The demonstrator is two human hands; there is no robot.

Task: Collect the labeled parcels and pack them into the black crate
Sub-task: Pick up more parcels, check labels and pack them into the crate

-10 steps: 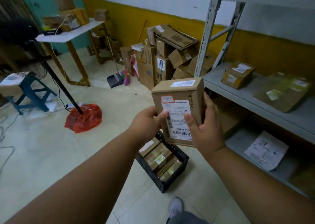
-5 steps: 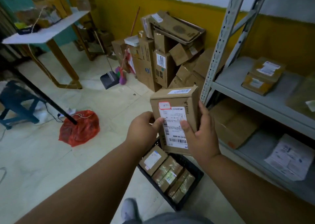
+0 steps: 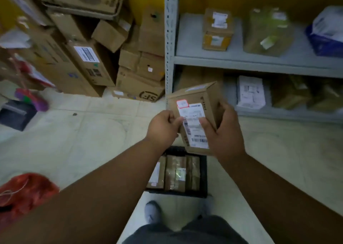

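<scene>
I hold a brown cardboard parcel [image 3: 198, 102] with a white shipping label and a red-edged sticker in both hands, tilted, just above the far edge of the black crate [image 3: 203, 176]. My left hand [image 3: 163, 127] pinches its left edge. My right hand [image 3: 225, 132] grips its right side, thumb across the label. The crate stands on the floor in front of my feet and holds three taped brown parcels [image 3: 175, 173] standing side by side.
A grey metal shelf [image 3: 259, 60] at the right carries more parcels on two levels. A pile of cardboard boxes [image 3: 89, 61] leans against the yellow wall at the left. A red bag [image 3: 26, 191] and a dustpan [image 3: 15, 113] lie on the tiled floor.
My view has swung right and down towards the shelf and crate. The parcel has tilted and now hangs lower, nearer the crate, still in both hands.
</scene>
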